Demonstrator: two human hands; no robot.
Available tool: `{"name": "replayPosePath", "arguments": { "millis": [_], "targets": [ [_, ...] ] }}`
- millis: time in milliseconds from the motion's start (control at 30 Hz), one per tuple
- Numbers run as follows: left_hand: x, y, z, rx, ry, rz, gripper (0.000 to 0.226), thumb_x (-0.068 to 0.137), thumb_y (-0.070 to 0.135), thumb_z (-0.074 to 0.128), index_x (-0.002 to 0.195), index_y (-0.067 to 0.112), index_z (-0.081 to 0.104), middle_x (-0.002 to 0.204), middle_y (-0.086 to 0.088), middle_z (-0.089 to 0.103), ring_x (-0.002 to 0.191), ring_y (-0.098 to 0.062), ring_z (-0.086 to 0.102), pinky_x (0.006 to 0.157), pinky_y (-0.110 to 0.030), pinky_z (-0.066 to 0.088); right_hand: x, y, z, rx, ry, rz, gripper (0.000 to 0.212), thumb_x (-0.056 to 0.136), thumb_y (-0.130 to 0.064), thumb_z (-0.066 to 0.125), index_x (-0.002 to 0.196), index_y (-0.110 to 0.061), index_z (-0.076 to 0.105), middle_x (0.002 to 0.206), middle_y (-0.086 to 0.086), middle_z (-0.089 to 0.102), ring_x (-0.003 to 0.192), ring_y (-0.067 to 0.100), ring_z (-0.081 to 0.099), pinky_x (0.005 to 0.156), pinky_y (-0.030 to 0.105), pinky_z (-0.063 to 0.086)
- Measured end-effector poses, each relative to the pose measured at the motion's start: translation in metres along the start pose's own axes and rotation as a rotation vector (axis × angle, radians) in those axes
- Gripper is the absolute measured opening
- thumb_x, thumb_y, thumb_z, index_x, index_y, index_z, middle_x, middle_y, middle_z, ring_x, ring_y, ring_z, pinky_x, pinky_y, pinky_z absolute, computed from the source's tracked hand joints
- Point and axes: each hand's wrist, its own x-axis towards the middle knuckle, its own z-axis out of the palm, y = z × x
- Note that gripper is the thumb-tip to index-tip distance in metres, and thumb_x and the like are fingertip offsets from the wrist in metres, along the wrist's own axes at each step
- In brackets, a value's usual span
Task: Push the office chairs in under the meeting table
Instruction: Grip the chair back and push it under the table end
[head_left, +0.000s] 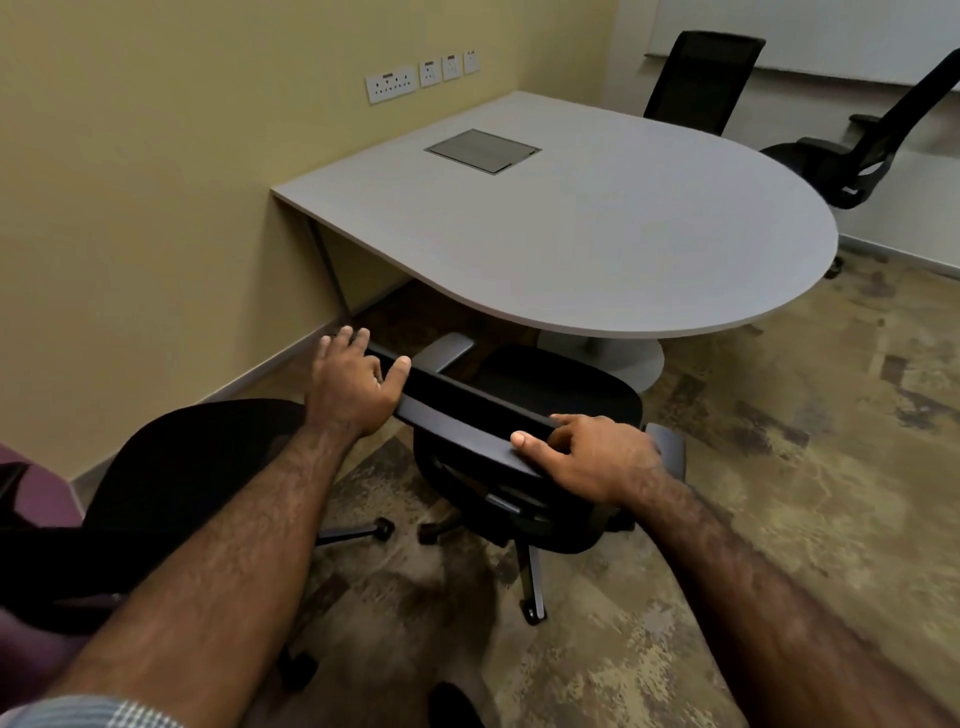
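Black mesh-backed office chair (524, 410) sits just short of the pale grey rounded counter (597, 228), its seat ahead of the fingers. Left hand (353, 387) and right hand (597, 457) clasp its top rail; a straight forward shove seems next.

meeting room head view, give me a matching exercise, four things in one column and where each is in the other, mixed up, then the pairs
Things:
1. near chair
2. cable hatch
3. wall sockets
4. far mesh chair

Places:
A. on the yellow wall above the table
B. set flush in the tabletop
C. beyond the table's far edge
D. held at its backrest by the left hand and right hand

Pairs: 1-D, 2-B, 3-A, 4-C
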Motion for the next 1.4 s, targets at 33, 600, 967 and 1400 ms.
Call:
{"name": "replayPosePath", "arguments": {
  "millis": [33, 600, 967, 1400],
  "targets": [
    [-0.002, 0.004, -0.001, 0.027, 0.002, 0.034, 0.079, 0.090, 0.064, 0.024, 0.074, 0.006, 0.076, 0.145, -0.016, 0.052, 0.140, -0.030, 0.037, 0.118, -0.045, 0.018, 0.000, 0.002, 0.005, -0.063, 0.034, 0.029, 0.097, 0.074, -0.095, 0.007, 0.105, -0.032, 0.075, 0.142, -0.011, 0.056, 0.104, 0.015, 0.064, 0.085, 0.036, 0.052],
    [-0.025, 0.055, -0.007, 0.043, 0.134, 0.198, 0.061, 0.087, 0.054, 0.039, 0.061, 0.012, 0.075, 0.094, 0.001, 0.077, 0.087, -0.020, 0.066, 0.090, -0.038, 0.043, -0.012, 0.055, 0.000, -0.131, 0.537, 0.149, 0.085, 0.084, -0.085, 0.013, 0.062, -0.025, 0.070, 0.054, -0.009, 0.059, 0.051, 0.010, 0.056, 0.054, 0.028, 0.052],
    [0.049, 0.041, 0.007, 0.043, 0.119, 0.247, 0.071, 0.085, 0.060, 0.034, 0.068, 0.008, 0.078, 0.085, -0.002, 0.076, 0.086, -0.024, 0.068, 0.091, -0.038, 0.042, 0.050, 0.052, -0.009, -0.148, 0.545, 0.214, 0.081, 0.085, -0.084, 0.019, 0.063, -0.025, 0.070, 0.052, -0.009, 0.058, 0.053, 0.013, 0.058, 0.055, 0.027, 0.051],
    [0.167, -0.003, 0.041, 0.009, 0.053, 0.295, 0.070, 0.084, 0.065, 0.036, 0.065, 0.010, 0.074, 0.072, 0.000, 0.071, 0.077, -0.023, 0.066, 0.091, -0.039, 0.042, 0.144, 0.026, -0.025, -0.126, 0.541, 0.323, 0.078, 0.082, -0.083, 0.017, 0.070, -0.028, 0.071, 0.062, -0.009, 0.061, 0.064, 0.018, 0.060, 0.054, 0.027, 0.037]
  ]
}}
